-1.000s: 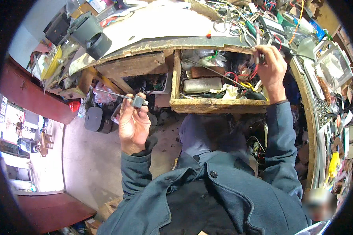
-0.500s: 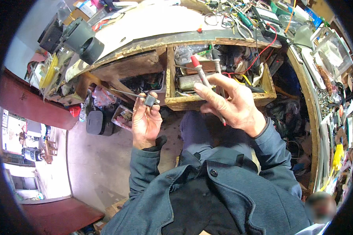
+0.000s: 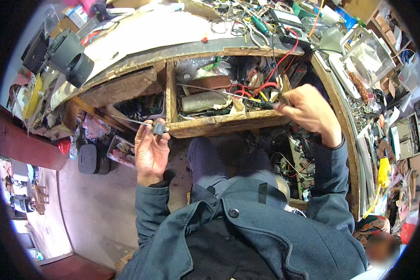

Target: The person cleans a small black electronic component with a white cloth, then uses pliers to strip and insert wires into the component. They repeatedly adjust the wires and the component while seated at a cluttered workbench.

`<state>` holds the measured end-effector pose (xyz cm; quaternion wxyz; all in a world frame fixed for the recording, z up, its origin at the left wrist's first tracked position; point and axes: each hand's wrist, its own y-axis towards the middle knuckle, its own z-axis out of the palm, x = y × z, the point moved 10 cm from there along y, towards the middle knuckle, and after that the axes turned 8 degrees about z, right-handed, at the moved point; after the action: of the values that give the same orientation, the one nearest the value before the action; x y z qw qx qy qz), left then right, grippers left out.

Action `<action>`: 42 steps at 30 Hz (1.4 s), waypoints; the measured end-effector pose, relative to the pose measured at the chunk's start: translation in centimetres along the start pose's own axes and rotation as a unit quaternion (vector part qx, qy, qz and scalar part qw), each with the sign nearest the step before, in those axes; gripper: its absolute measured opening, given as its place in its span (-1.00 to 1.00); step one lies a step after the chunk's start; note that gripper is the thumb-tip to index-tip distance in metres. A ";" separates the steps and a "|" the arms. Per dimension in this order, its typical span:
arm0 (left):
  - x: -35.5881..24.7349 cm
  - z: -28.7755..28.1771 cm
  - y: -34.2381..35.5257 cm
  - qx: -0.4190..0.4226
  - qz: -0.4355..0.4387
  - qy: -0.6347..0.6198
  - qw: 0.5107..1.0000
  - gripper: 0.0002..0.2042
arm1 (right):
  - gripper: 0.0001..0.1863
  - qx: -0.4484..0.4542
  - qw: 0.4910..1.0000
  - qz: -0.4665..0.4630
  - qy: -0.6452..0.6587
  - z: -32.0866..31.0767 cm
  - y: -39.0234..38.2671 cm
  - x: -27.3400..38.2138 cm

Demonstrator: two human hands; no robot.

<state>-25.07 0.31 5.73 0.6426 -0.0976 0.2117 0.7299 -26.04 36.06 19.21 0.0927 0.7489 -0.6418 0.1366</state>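
A small grey block (image 3: 159,128), squarish in outline, is pinched between the fingertips of the left hand (image 3: 152,151), just beside the drawer's (image 3: 228,122) near left corner. 1 thin, straight, silvery rod (image 3: 130,120) reaches out leftward from the block — slanting slightly up in the view — and a short pale stub (image 3: 167,129) shows at the block's right side. By the fingers of the right hand (image 3: 308,109), over the drawer's right end, is a dark, slim piece (image 3: 267,106); whether they grip it is unclear. 2 slack leads — a red lead (image 3: 296,46) and a black lead (image 3: 274,53) — hang from the table (image 3: 191,50) toward that hand.
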 end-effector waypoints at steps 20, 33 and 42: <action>3.8 2.4 -3.6 0.076 -0.074 -0.063 0.992 -0.83 | -0.78 0.158 0.420 0.152 0.880 18.2 -1.0 8.6; 3.6 2.4 -4.6 0.106 -0.068 -0.025 0.992 -0.86 | -0.83 0.195 0.417 0.153 0.874 19.8 -1.0 10.1; 3.8 2.8 -4.8 0.123 -0.076 -0.033 0.989 -0.89 | -0.83 0.203 0.432 0.146 0.867 19.7 -1.0 10.2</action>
<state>-20.56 5.33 5.81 0.7096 -0.0094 0.2704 0.6505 -21.95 20.50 3.90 0.4244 0.1300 -0.2786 0.8517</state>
